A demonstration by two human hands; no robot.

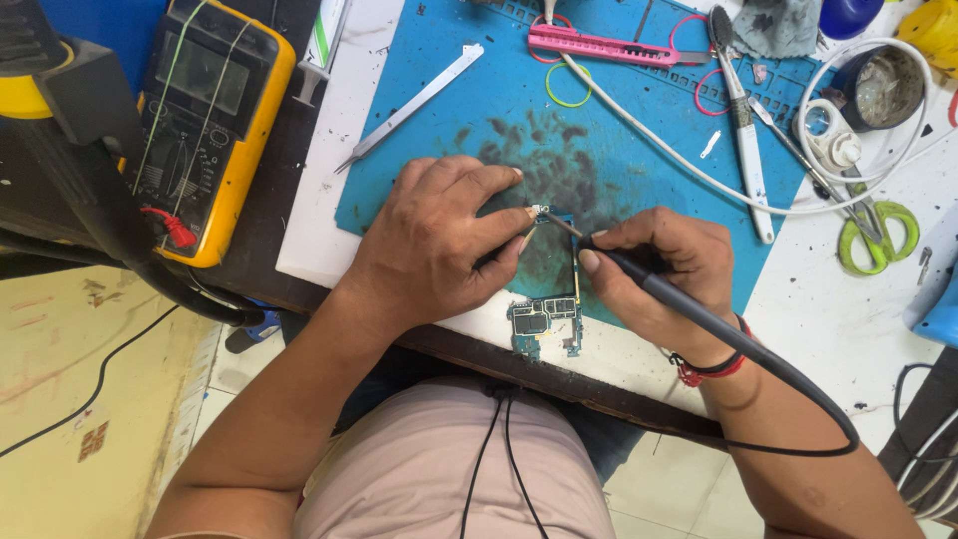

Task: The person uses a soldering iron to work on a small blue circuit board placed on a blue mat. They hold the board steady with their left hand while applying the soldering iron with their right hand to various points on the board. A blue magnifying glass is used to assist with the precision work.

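My left hand (439,245) presses down on a blue-green circuit board (547,321) that lies on a blue work mat (469,110), its fingertips pinching the board's upper end. My right hand (664,274) grips a black soldering iron (699,314) like a pen. The iron's tip touches the top corner of the board, right by my left fingertips. A black cord runs from the iron back past my right wrist, which wears a red band.
A yellow multimeter (205,115) sits at the left with black leads. On the mat lie metal tweezers (414,105), a pink tool (609,45), a white-handled brush (743,130) and a white cable. Green-handled scissors (878,235) and a small tin (883,90) lie at the right.
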